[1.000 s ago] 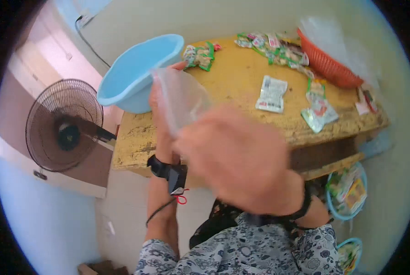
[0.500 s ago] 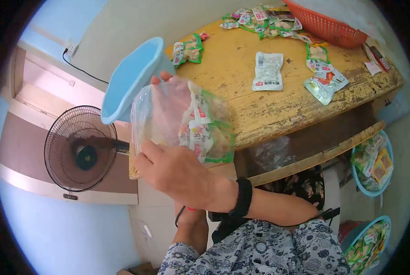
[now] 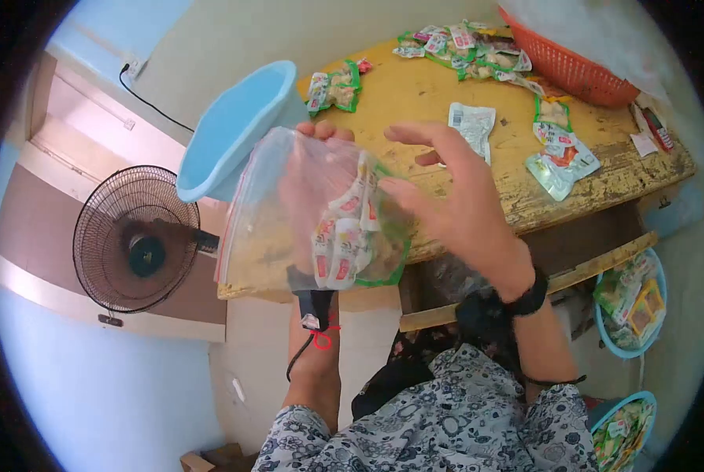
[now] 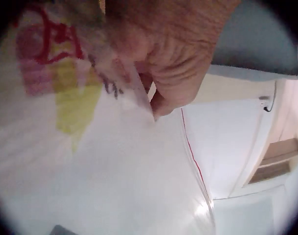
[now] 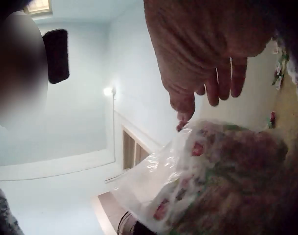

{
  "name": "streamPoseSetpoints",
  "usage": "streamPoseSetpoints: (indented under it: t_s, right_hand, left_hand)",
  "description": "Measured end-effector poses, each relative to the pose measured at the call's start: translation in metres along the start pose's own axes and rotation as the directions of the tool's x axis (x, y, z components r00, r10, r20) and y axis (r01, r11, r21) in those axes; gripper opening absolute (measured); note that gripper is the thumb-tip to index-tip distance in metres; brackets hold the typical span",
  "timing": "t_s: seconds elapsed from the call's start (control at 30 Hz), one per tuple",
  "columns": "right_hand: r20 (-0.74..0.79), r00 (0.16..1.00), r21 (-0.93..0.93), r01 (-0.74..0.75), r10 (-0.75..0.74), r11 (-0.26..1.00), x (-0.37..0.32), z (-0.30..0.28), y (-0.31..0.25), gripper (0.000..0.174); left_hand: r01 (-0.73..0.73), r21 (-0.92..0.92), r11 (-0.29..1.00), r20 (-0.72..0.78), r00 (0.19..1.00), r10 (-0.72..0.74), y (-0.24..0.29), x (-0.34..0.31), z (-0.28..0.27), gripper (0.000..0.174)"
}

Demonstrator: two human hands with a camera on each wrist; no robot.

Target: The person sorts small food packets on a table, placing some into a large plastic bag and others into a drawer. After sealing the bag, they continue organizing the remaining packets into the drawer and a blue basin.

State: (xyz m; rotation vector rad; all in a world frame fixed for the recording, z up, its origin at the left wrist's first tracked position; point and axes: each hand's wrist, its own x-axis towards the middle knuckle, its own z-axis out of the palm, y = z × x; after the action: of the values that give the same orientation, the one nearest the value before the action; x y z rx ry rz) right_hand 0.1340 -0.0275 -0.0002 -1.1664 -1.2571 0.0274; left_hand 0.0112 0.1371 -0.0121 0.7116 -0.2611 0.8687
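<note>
A clear zip bag [image 3: 277,216] with a red line along its mouth holds several small printed food packets [image 3: 344,236], bunched in its right part. My left hand [image 4: 173,54] supports it from behind, fingertips over the top edge, and pinches the film between thumb and finger in the left wrist view. The bag's mouth points left. My right hand [image 3: 462,200] is spread beside the packet end, thumb and fingers apart, holding nothing. In the right wrist view its thumb is right at the bag's film.
Behind the bag stands a blue basin [image 3: 238,126]. The worn yellow table [image 3: 415,94] bears loose packets [image 3: 336,86], a silver-white pouch [image 3: 474,126] and a red basket [image 3: 572,71]. Below is an open drawer [image 3: 533,263]; packet-filled tubs [image 3: 631,303] stand at right, a fan [image 3: 135,240] at left.
My right hand has moved from the bag's mouth at left to its packet end at right and opened. The left hand keeps hold of the bag, whose packets now show.
</note>
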Motion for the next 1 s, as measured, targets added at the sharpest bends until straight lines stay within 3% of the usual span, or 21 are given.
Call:
streamPoseSetpoints:
  t_s: [0.17,0.27,0.37,0.43,0.53,0.63,0.73,0.77,0.83,0.93,1.0]
  right_hand:
    - [0.262,0.947,0.288,-0.259,0.185,0.922,0.015,0.0,0.04,0.041]
    - [0.464,0.854,0.307,-0.404,0.235,0.862,0.022,-0.006,0.044,0.034]
    - [0.473,0.837,0.322,-0.454,0.274,0.831,0.023,-0.003,0.039,0.023]
    - [0.363,0.87,0.369,-0.464,0.334,0.805,0.021,0.003,0.039,0.02]
    - [0.234,0.903,0.459,-0.43,0.361,0.777,0.013,0.01,0.051,0.017]
    - [0.151,0.905,0.519,-0.416,0.398,0.747,0.005,0.011,0.057,0.016]
    - [0.131,0.893,0.533,-0.429,0.43,0.729,0.005,0.013,0.053,0.014]
    - [0.133,0.891,0.535,-0.433,0.434,0.725,0.006,0.015,0.051,0.014]
    - [0.121,0.902,0.549,-0.409,0.415,0.729,0.008,0.018,0.045,0.013]
    - [0.089,0.932,0.516,-0.346,0.353,0.783,0.012,0.015,0.039,0.013]
    - [0.057,0.947,0.49,-0.304,0.317,0.817,0.016,0.008,0.035,0.013]
  left_hand:
    - [0.083,0.108,0.991,0.142,0.985,-0.098,-0.005,0.013,0.008,0.025]
    - [0.142,0.205,0.968,0.166,0.97,-0.178,0.003,0.022,-0.001,0.029]
    - [0.173,0.368,0.913,0.008,0.982,-0.19,0.008,0.022,-0.007,0.046]
    - [0.249,0.542,0.803,-0.166,0.968,-0.188,0.014,0.019,0.0,0.064]
    - [0.25,0.204,0.947,-0.005,0.967,-0.254,0.028,0.001,-0.014,0.085]
    - [0.161,0.12,0.98,-0.031,0.987,-0.159,0.045,-0.033,-0.014,0.091]
    - [0.007,0.244,0.97,0.01,1.0,-0.01,0.04,-0.051,-0.013,0.087]
    - [0.068,0.441,0.895,-0.068,0.997,-0.042,0.039,-0.053,-0.011,0.08]
    - [0.215,0.749,0.626,-0.234,0.971,-0.052,0.035,-0.054,0.0,0.066]
    - [0.28,0.59,0.758,-0.269,0.952,-0.143,0.029,-0.052,-0.004,0.041]
    - [0.159,0.66,0.735,-0.226,0.974,-0.008,0.027,-0.046,0.0,0.034]
